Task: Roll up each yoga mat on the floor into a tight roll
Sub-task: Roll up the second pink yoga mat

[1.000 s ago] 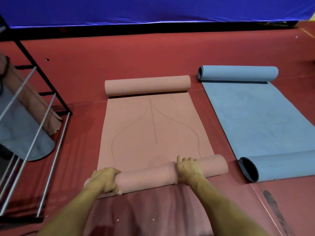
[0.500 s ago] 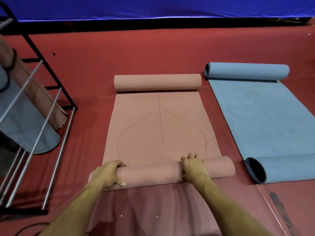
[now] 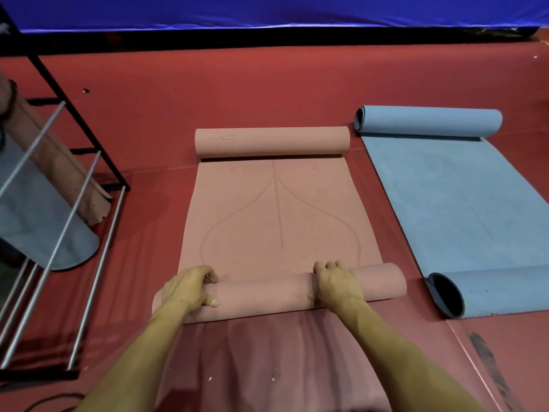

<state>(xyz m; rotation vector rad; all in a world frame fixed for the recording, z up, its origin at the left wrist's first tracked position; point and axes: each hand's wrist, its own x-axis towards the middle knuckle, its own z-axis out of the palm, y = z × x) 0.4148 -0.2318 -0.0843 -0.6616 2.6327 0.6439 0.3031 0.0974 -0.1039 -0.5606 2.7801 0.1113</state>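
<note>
**matfan_22:** So here's where we are with the pink mat [image 3: 276,221]: it lies flat on the red floor [image 3: 237,84], centre of the room, with its near end wound into a roll [image 3: 267,292] just in front of us. Our left hand [image 3: 188,288] is wrapped over the roll near its left end, fingers [image 3: 209,278] curled over the top and thumb tucked on the near side. Our right hand [image 3: 337,285] grips it right of centre the same way. Tips for keeping it tight?

**rollitright:** Looks like we're gripping rather than just palming, which is good. We'd judge the roll sits slightly skewed, left end nearer us than the right. So we'd push the left side a touch harder, or it'll probably telescope. Press down and forward together, then re-grip in short bites instead of one long shove.

**matfan_22:** And the far end? It's curled up into its own roll [image 3: 271,141].

**rollitright:** That's the snag, we reckon. When the two rolls meet we'll likely need to flatten the far curl first, then wind over it. Also we'd slide our right hand outward so both ends get even pressure.

**matfan_22:** Then the blue mat [image 3: 445,203] to the right, curled at both ends too.

**rollitright:** Yep, untouched so far. The rack [image 3: 68,179] on the left already has mats leaning in it.
</note>
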